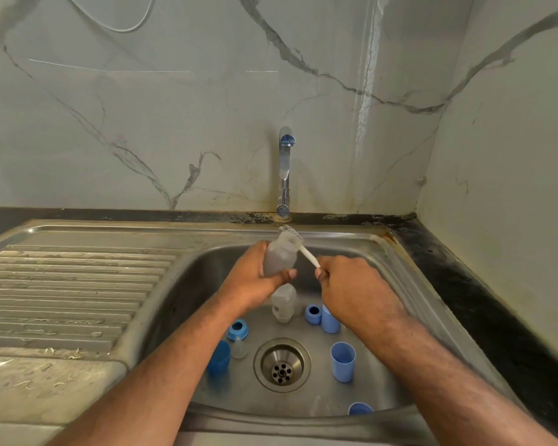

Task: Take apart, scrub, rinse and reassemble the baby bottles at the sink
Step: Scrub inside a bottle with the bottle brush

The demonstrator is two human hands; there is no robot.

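Scrubbing over steel sink (pixel 351 249), marble-veined walls behind.
Left hand (pixel 255 278) wrapped around bottle (pixel 279 255); right hand (pixel 351 284) clenched on brush (pixel 306 252); 2 blue caps (pixel 342 360) beneath grips.

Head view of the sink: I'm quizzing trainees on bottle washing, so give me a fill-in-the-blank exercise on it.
1. The left hand holds a clear ____ over the sink.
2. The right hand grips the white handle of a ____.
3. The caps lying in the basin are coloured ____.
4. No water runs from the ____ at the wall.

Missing words: bottle; brush; blue; tap
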